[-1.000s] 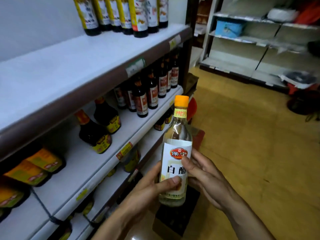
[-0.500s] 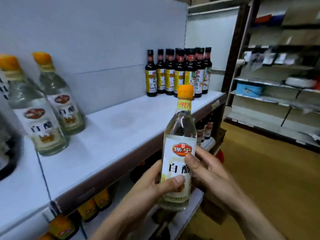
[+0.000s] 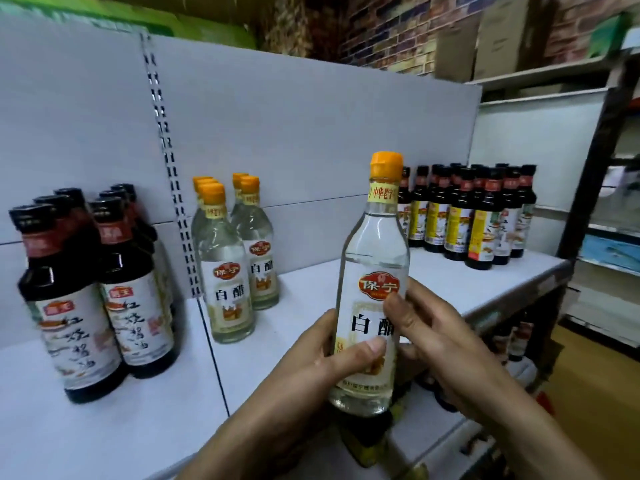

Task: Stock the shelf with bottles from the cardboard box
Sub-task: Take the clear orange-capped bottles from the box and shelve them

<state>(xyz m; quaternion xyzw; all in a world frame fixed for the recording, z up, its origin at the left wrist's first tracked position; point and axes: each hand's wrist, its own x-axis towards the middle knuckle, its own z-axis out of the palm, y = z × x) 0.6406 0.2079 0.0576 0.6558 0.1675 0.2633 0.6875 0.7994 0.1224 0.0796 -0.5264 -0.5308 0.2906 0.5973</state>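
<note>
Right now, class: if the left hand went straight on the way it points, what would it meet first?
Probably the dark bottles at the far right of the shelf; the left hand and its clear bottle would cross only bare board first. Depth is unclear.

Top centre: brick-pattern wall (image 3: 391, 32), blurred. Upper right, in front of it: brown cartons (image 3: 485, 39), side by side on a high ledge. Top left: green panel (image 3: 104, 15). Left: dark sauce bottles (image 3: 104, 289), black caps, pale labels, upright in two rows. Right rear: second dark-bottle cluster (image 3: 478, 216), yellow and white labels, closely packed. Far right: dark upright post (image 3: 595, 161); beyond it, separate pale rack (image 3: 604, 303) carrying a blue box (image 3: 613, 252). Lower right: yellow-brown floor (image 3: 595, 393).
</note>
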